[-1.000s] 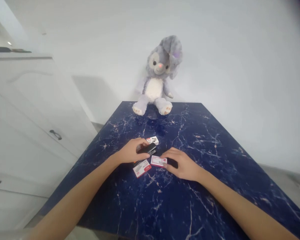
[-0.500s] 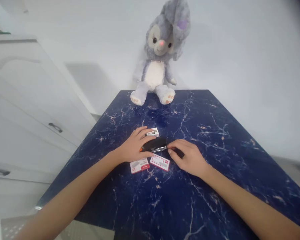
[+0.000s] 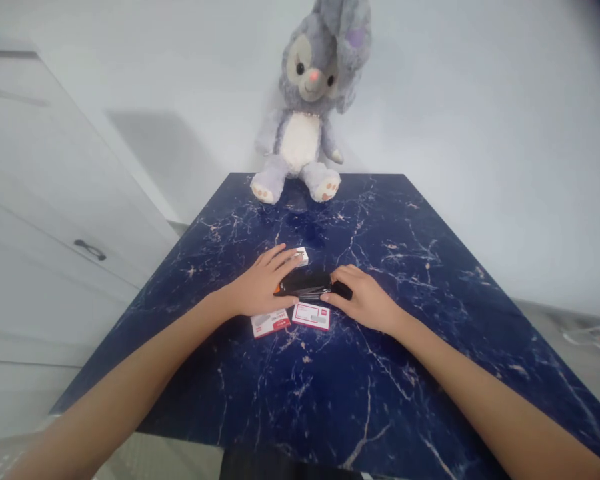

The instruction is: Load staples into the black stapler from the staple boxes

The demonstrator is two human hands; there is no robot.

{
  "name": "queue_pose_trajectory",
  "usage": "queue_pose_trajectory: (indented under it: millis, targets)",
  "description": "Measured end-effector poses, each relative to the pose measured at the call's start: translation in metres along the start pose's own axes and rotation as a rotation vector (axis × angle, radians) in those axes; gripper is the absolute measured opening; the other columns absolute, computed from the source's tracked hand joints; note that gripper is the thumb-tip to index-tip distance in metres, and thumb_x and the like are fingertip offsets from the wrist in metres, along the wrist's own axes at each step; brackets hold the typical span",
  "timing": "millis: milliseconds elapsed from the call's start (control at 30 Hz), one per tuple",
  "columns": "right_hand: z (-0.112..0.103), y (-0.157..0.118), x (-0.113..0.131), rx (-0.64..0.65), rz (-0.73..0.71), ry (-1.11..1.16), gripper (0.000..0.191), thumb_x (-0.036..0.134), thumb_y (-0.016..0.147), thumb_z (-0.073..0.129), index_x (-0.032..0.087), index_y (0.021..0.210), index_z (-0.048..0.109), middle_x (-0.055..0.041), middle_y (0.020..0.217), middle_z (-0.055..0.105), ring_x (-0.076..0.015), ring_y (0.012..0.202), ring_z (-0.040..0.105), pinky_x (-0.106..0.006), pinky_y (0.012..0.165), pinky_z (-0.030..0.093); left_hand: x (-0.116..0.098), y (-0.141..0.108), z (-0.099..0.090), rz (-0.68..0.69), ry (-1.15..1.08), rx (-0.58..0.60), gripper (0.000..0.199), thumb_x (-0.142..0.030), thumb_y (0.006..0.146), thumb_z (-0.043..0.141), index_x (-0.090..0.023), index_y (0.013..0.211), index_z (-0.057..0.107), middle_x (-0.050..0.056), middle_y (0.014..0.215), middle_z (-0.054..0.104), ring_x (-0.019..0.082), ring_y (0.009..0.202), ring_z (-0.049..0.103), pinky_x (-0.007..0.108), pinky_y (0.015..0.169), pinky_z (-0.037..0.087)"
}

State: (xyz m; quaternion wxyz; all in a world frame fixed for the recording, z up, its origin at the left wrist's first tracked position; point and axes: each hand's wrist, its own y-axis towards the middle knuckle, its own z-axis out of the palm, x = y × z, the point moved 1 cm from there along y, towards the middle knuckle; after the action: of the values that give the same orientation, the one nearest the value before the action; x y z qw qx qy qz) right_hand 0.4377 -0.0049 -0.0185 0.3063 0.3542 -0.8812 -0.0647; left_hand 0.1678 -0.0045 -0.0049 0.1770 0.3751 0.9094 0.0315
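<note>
A black stapler [image 3: 306,283] with an orange rear tip lies on the dark blue marble table [image 3: 380,373], between my hands. My left hand [image 3: 257,292] rests on its left end, fingers stretched over it and reaching toward a small white staple box [image 3: 301,255] behind. My right hand [image 3: 364,305] grips the stapler's right end with fingertips. Two more white and red staple boxes lie flat just in front of the stapler, one [image 3: 270,323] by my left wrist and one [image 3: 311,315] under the stapler's near side.
A grey and white plush rabbit [image 3: 307,107] sits at the table's far edge against the white wall. White cabinets with dark handles [image 3: 90,250] stand along the left. The table's right edge drops to a grey floor.
The stapler, tilted up in my left hand a second ago, now lies level between both hands. My right hand has closed in on its right end.
</note>
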Motion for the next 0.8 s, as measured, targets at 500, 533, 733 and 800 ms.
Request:
queue_pose_trajectory:
  millis: [500, 533, 733, 800]
  targets:
    - [-0.039, -0.013, -0.021, -0.06, -0.037, -0.101, 0.012, 0.031, 0.089, 0.064, 0.021, 0.094, 0.059, -0.0071, 0.094, 0.065, -0.0221, 0.085, 0.059, -0.037, 0.078, 0.047, 0.003, -0.001, 0.007, 0.084, 0.011, -0.195, 0.052, -0.043, 0.086, 0.069, -0.025, 0.133, 0.057, 0.011, 0.147, 0.051, 0.037, 0.145, 0.029, 0.061, 0.118, 0.028]
    - [-0.035, -0.014, -0.013, -0.111, -0.072, -0.138, 0.011, 0.031, 0.09, 0.062, 0.021, 0.09, 0.058, -0.0073, 0.091, 0.064, -0.0222, 0.083, 0.058, -0.037, 0.077, 0.046, 0.004, -0.002, 0.007, 0.085, 0.011, -0.235, 0.049, -0.042, 0.086, 0.068, -0.025, 0.13, 0.058, 0.011, 0.144, 0.054, 0.036, 0.143, 0.033, 0.061, 0.117, 0.03]
    - [-0.003, -0.022, 0.035, 0.078, -0.308, -0.174, 0.022, 0.044, 0.092, 0.059, 0.022, 0.093, 0.061, -0.0076, 0.093, 0.064, -0.0217, 0.082, 0.058, -0.036, 0.072, 0.046, 0.009, -0.012, -0.004, 0.129, -0.042, -0.267, 0.042, -0.038, 0.088, 0.058, -0.022, 0.127, 0.059, 0.01, 0.117, 0.066, 0.03, 0.116, 0.053, 0.054, 0.103, 0.041]
    - [0.003, -0.024, 0.039, 0.111, -0.304, -0.186, 0.019, 0.039, 0.094, 0.056, 0.021, 0.096, 0.061, -0.0082, 0.098, 0.063, -0.0209, 0.082, 0.059, -0.034, 0.07, 0.047, 0.01, -0.013, -0.006, 0.118, -0.02, -0.246, 0.044, -0.039, 0.086, 0.059, -0.023, 0.127, 0.059, 0.009, 0.115, 0.066, 0.029, 0.112, 0.054, 0.053, 0.102, 0.04]
